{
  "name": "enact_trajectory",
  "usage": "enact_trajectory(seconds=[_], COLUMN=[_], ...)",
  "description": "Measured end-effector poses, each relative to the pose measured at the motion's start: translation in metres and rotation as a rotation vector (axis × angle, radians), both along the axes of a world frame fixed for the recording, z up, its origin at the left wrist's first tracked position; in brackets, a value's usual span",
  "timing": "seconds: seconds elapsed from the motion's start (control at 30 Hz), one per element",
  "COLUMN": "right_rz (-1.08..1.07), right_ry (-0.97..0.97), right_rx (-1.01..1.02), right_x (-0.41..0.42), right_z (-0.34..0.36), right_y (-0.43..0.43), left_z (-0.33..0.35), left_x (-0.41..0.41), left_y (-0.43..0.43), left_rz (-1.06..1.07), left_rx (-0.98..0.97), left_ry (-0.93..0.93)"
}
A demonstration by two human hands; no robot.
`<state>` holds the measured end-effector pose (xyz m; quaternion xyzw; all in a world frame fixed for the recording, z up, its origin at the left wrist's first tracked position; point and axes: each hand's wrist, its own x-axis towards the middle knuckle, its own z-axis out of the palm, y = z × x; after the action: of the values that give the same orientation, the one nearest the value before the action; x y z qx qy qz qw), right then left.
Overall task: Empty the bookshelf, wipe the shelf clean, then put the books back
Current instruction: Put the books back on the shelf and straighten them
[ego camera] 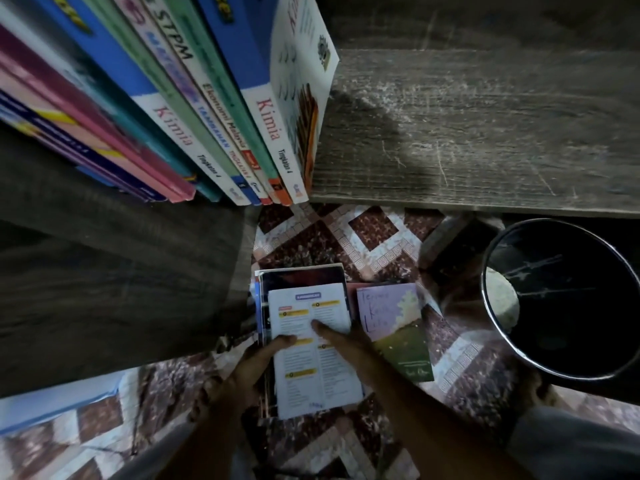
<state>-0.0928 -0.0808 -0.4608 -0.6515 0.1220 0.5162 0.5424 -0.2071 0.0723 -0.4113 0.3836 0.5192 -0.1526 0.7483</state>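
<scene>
A stack of books [301,278] lies on the patterned floor below the shelf, topped by a white book [311,372] with yellow headings. My left hand [256,358] grips the stack's left edge, thumb on the white cover. My right hand [343,341] holds the right edge, its thumb pressed on the same cover. A purple and green book [394,327] lies just to the right. Several upright books [166,109] stand on the left part of the wooden shelf [485,133], whose right part is bare, dusty and scratched.
A round black bin [568,299] with a shiny rim stands at the right, under the shelf edge. The dark wooden side panel [104,271] of the bookshelf fills the left. Patterned red and white floor tiles [346,237] lie around the stack.
</scene>
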Motion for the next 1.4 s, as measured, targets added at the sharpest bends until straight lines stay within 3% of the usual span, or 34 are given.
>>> enact_trajectory(seconds=[0.3,0.67,1.03,1.4], right_rz=[0.123,0.136,0.223,0.139], right_ry=[0.190,0.349,0.140,-0.120], right_rx=[0.003,0.269,0.290,0.385], right_x=[0.021,0.015,0.021,0.022], right_z=[0.027,0.088,0.190,0.273], right_y=[-0.028,-0.066,-0.124,-0.161], left_z=[0.008,0.070,0.161,0.238], left_x=[-0.009,-0.013,-0.013,0.005], left_y=[-0.016,-0.029,-0.077,-0.105], left_rz=[0.058,-0.008,-0.076,-0.161], left_rx=[-0.073,-0.085,-0.083,0.028], left_ry=[-0.067,-0.149,-0.241,-0.369])
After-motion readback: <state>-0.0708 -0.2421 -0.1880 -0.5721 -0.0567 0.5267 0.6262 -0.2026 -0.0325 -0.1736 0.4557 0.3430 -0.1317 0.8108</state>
